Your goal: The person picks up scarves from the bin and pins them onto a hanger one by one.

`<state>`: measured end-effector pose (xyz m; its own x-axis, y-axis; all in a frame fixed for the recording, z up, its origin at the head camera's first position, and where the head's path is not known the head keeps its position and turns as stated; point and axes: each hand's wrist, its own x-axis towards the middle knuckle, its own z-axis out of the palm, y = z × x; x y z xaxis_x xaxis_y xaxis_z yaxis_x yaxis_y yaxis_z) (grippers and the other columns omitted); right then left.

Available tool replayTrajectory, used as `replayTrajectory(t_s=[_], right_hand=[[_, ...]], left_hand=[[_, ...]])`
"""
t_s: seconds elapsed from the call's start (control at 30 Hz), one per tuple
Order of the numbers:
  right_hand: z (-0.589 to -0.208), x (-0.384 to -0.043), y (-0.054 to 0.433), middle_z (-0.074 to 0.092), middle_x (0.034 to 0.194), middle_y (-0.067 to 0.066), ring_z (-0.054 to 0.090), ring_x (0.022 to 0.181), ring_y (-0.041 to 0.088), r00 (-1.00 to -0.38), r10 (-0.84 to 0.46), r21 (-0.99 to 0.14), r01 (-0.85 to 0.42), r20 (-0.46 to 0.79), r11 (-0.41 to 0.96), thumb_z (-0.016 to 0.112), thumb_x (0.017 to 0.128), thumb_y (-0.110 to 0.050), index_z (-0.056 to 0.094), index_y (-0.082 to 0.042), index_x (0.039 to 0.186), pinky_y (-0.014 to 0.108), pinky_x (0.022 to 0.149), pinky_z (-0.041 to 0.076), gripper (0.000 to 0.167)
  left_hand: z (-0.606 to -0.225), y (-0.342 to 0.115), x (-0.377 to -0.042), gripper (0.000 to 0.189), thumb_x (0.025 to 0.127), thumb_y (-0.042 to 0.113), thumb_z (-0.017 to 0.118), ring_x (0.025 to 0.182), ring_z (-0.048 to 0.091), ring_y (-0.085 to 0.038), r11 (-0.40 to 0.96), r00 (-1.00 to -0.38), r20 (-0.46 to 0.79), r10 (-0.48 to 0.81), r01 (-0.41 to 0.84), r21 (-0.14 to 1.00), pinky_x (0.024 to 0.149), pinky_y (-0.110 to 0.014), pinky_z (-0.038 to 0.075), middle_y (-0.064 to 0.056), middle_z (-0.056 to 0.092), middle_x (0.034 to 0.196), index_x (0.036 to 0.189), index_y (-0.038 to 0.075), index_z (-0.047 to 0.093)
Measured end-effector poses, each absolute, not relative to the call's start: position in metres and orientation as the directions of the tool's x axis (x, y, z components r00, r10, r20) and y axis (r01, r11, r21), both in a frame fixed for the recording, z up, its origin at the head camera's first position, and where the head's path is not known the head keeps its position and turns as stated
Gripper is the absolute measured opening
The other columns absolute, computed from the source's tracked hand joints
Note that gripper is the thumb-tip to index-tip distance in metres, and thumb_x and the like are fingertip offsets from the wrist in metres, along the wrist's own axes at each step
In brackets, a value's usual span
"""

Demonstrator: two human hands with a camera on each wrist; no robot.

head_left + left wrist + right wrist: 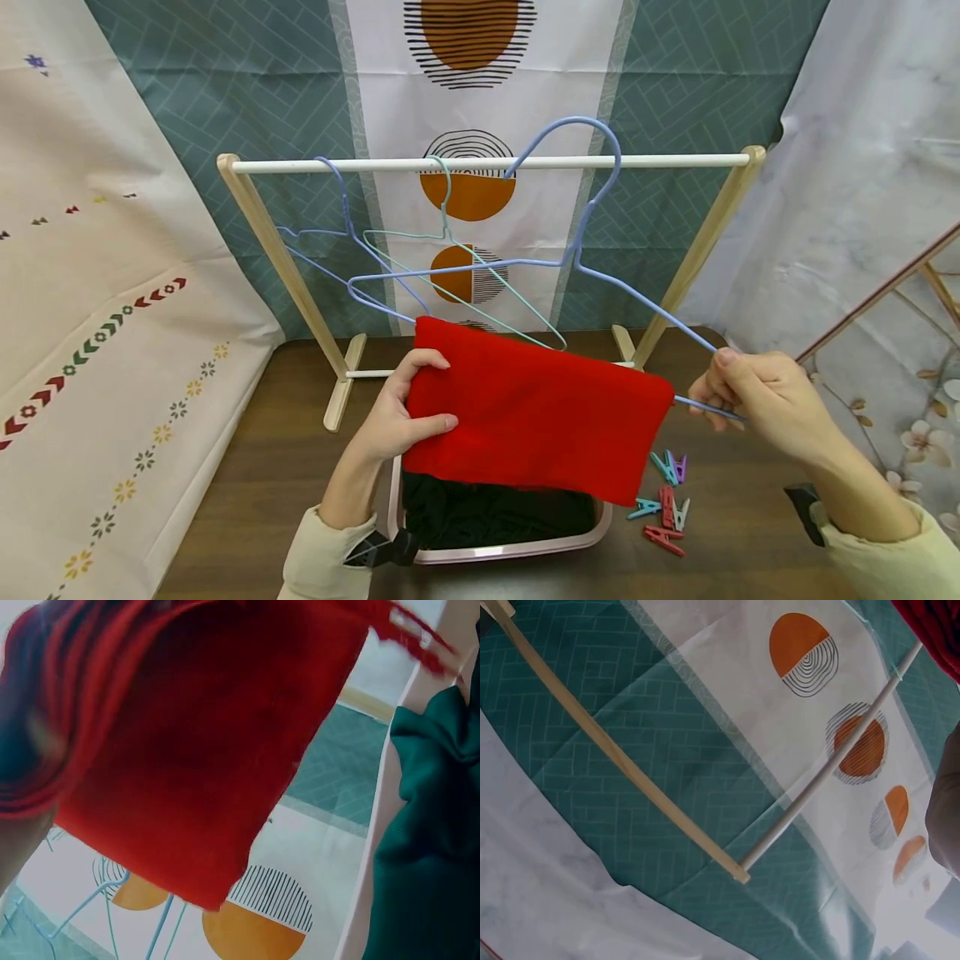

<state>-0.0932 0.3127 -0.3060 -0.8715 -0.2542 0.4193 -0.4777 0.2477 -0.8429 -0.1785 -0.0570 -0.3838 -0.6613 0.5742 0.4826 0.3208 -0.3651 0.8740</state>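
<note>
A folded red cloth [540, 408] hangs over the lower bar of a blue hanger [637, 296], above a pink basket. My left hand [401, 412] grips the cloth at its left edge, thumb on the front; its other fingers are mostly hidden behind the fabric. At the hanger's right corner, my right hand [772, 404] holds the blue wire. The hanger's hook looks nearer to me than the rack's white rail. In the left wrist view, the red cloth [202, 750] fills much of the picture. The right wrist view catches only a corner of red fabric [937, 630].
Behind stands a wooden rack [281, 250] with a white rail [675, 161], carrying another blue hanger [345, 200] and a green hanger [447, 200]. Below is the pink basket [517, 550] with dark green fabric [427, 847] inside. Several clothespins [666, 504] lie right of the basket.
</note>
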Motion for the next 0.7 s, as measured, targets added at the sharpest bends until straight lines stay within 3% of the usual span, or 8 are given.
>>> replayTrajectory(t_s=[0.2,0.47,0.7], right_hand=[[-0.3058,-0.091,0.3128,0.059,0.058,0.003,0.05,0.044,0.013,-0.891,-0.215,-0.839,-0.45,0.4,0.304,0.029,0.097,0.004,0.039,-0.006,0.058,0.029,0.04,0.033,0.042],[-0.3054,-0.0941,0.3141,0.062,0.065,0.001,0.051,0.046,0.013,-0.82,-0.337,-0.821,-0.54,0.462,0.188,0.026,0.097,0.004,0.041,-0.005,0.06,0.028,0.036,0.029,0.041],[-0.3051,-0.0957,0.3172,0.062,0.066,0.001,0.052,0.046,0.013,-0.786,-0.386,-0.795,-0.578,0.483,0.181,0.025,0.096,0.007,0.041,-0.004,0.059,0.027,0.037,0.031,0.042]], left_hand=[[-0.386,-0.0613,-0.182,0.048,0.08,0.002,0.065,0.104,0.045,-0.02,-0.437,-0.598,0.512,0.617,0.28,0.855,0.077,-0.031,0.049,-0.004,0.043,0.115,0.118,0.022,0.043],[-0.3875,-0.0642,-0.1834,0.052,0.076,-0.017,0.058,0.093,0.056,-0.021,-0.285,-0.765,0.497,0.411,0.41,0.867,0.069,-0.036,0.053,-0.004,0.055,0.109,0.114,0.018,0.049],[-0.3916,-0.0621,-0.1824,0.048,0.073,-0.021,0.058,0.082,0.06,-0.018,-0.166,-0.77,0.55,0.324,0.526,0.834,0.067,-0.031,0.053,0.001,0.06,0.104,0.111,0.002,0.04]])
